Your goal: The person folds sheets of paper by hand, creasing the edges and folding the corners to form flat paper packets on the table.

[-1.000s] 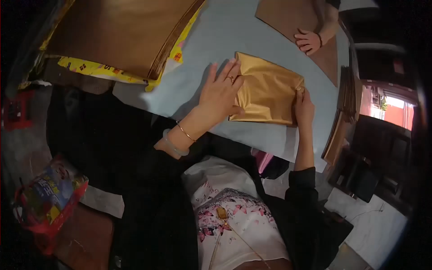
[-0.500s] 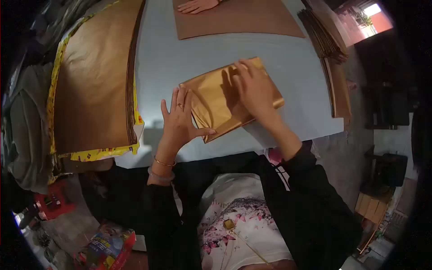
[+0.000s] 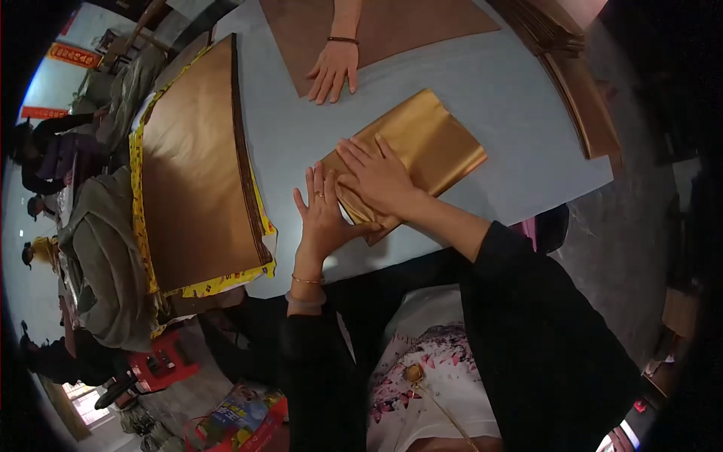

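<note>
A folded gold sheet (image 3: 440,139) lies slanted on the pale table in front of me. My left hand (image 3: 324,222) rests at its near left end, fingers spread upward and thumb stretched along the lower corner. Flat on the left part of the sheet lies my right hand (image 3: 376,177), palm down with fingers extended, close beside the left thumb. Creases show in the gold surface near both hands. Neither hand is closed around anything. Parts of the sheet's left end are hidden under my hands.
Across the table, another person's hand (image 3: 335,71) rests at the edge of a large brown sheet (image 3: 407,26). A tall stack of gold-brown sheets (image 3: 196,173) with yellow wrapping (image 3: 222,283) stands left. Folded brown sheets (image 3: 580,109) lie along the right edge. Grey cloth (image 3: 109,256) is far left.
My right hand has slid from the right part of the gold sheet to its left end. The other person's hand now reaches lower at the brown sheet's edge. The view has shifted.
</note>
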The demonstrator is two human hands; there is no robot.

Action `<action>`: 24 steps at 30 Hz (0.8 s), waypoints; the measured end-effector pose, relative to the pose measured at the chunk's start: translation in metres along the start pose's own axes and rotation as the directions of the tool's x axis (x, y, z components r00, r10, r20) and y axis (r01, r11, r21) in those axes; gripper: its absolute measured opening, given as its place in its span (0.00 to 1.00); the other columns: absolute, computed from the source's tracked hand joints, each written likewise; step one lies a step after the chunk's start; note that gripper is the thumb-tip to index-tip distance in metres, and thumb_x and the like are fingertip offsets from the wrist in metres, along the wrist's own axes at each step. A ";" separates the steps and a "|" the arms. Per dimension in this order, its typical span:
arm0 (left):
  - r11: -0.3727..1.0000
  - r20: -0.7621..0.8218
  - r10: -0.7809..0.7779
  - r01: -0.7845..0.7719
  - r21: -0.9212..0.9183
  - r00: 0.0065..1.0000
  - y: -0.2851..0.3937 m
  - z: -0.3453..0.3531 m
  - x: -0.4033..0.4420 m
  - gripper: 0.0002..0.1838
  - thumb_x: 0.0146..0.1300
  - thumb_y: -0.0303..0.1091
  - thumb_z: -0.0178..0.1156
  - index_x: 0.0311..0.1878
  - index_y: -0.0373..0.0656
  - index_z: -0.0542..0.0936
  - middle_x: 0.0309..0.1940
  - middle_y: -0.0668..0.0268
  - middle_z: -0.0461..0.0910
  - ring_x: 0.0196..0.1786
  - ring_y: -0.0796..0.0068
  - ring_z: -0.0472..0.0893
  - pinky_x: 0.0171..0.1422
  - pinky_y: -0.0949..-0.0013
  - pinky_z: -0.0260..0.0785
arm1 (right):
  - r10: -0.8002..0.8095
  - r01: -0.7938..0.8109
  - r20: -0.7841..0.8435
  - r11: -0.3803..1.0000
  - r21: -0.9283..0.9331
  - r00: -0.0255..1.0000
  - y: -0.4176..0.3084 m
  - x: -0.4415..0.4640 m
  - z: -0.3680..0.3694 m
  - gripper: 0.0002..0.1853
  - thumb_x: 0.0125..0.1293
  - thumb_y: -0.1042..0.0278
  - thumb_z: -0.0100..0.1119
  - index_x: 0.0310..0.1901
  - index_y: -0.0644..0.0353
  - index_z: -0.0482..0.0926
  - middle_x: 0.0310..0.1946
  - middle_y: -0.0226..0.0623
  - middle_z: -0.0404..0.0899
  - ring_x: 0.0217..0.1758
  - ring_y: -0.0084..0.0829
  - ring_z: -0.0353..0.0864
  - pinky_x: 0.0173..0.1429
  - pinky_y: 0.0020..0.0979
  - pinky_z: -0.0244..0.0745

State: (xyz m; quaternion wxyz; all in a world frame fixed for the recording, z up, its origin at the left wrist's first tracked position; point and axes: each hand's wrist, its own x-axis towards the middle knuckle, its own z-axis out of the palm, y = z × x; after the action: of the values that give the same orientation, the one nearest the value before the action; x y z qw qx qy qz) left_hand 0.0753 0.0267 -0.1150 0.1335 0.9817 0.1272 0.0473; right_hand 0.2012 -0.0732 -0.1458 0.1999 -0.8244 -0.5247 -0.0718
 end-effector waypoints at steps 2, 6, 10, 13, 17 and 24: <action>0.997 0.088 -0.072 0.073 -0.010 0.994 0.005 -0.005 0.002 0.68 0.26 0.67 0.71 0.67 0.33 0.52 0.71 0.48 0.43 0.74 0.50 0.42 0.69 0.38 0.32 | 0.019 -0.019 0.005 0.998 -0.052 1.000 0.014 -0.003 -0.003 0.29 0.70 0.49 0.34 0.64 0.60 0.61 0.66 0.34 0.59 0.71 0.30 0.53 0.72 0.44 0.40; 0.995 0.117 -0.096 0.093 0.030 0.988 0.001 0.001 0.001 0.70 0.26 0.68 0.70 0.68 0.35 0.49 0.72 0.50 0.39 0.74 0.52 0.38 0.69 0.39 0.29 | 0.181 -0.180 0.026 0.983 -0.030 0.983 0.057 -0.003 -0.022 0.30 0.69 0.48 0.34 0.66 0.59 0.58 0.67 0.35 0.57 0.72 0.30 0.51 0.72 0.45 0.41; 0.995 0.131 -0.100 0.097 0.028 0.986 0.002 -0.002 0.000 0.70 0.26 0.69 0.70 0.69 0.37 0.48 0.72 0.52 0.38 0.74 0.53 0.37 0.70 0.40 0.28 | 0.335 -0.331 0.002 0.932 -0.148 0.942 0.106 -0.007 -0.028 0.30 0.70 0.47 0.32 0.67 0.59 0.55 0.68 0.36 0.55 0.72 0.29 0.50 0.72 0.46 0.39; 0.988 0.180 -0.151 0.144 0.050 0.972 0.006 -0.005 0.002 0.72 0.25 0.68 0.71 0.70 0.39 0.44 0.72 0.53 0.38 0.75 0.55 0.37 0.70 0.40 0.27 | 0.345 -0.344 -0.016 0.928 -0.143 0.938 0.119 -0.008 -0.031 0.30 0.71 0.47 0.29 0.68 0.59 0.53 0.69 0.35 0.54 0.72 0.30 0.50 0.72 0.48 0.39; 0.990 0.188 -0.140 0.134 0.043 0.972 0.005 -0.005 0.003 0.73 0.26 0.70 0.69 0.71 0.39 0.42 0.72 0.53 0.38 0.74 0.54 0.37 0.70 0.40 0.27 | 0.374 -0.373 -0.017 0.917 -0.143 0.927 0.120 -0.006 -0.029 0.30 0.71 0.47 0.28 0.68 0.59 0.53 0.69 0.34 0.53 0.73 0.31 0.49 0.73 0.48 0.38; 0.992 0.157 -0.106 0.093 0.090 0.982 -0.001 0.002 0.001 0.72 0.28 0.71 0.67 0.71 0.38 0.43 0.72 0.50 0.38 0.74 0.53 0.37 0.70 0.40 0.28 | 0.089 -0.063 -0.049 0.924 0.378 0.995 -0.006 0.001 -0.024 0.27 0.69 0.58 0.35 0.65 0.64 0.57 0.68 0.43 0.53 0.73 0.37 0.48 0.73 0.43 0.38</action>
State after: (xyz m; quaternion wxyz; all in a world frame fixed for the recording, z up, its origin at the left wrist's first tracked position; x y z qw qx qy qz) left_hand 0.0760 0.0274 -0.1171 0.1051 0.9794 0.1668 -0.0442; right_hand 0.1989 -0.0799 -0.1225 0.3737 -0.7878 -0.4895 0.0108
